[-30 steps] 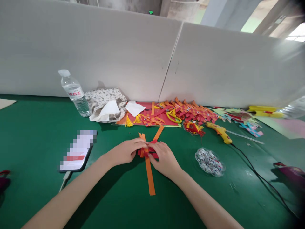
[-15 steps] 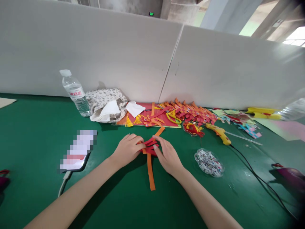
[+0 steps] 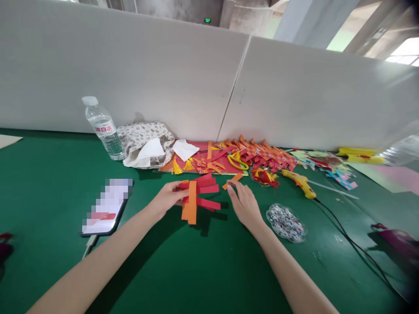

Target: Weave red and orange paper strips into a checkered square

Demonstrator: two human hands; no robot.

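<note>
My left hand (image 3: pixel 168 198) pinches the left end of a small weave of red and orange paper strips (image 3: pixel 192 203), held a little above the green table. Its red strips fan out loose to the right, and orange strips cross them and hang down. Over to the right, my right hand (image 3: pixel 242 204) has its fingertips on a short orange paper strip (image 3: pixel 236 177), thumb and forefinger close together at its near end. A gap separates this strip from the weave.
Behind my hands lie woven red and orange paper fish (image 3: pixel 262 155) with yellow tassels. To the right are a yellow glue gun (image 3: pixel 301 183) with its cord and a clear dish of googly eyes (image 3: pixel 287 223). A phone (image 3: pixel 108 207), water bottle (image 3: pixel 104 131) and tissue pack (image 3: pixel 144 139) stand left.
My left hand has lifted and turned the weave, moving it slightly left. My right hand has let go of it and moved right, with the orange strip at its fingertips.
</note>
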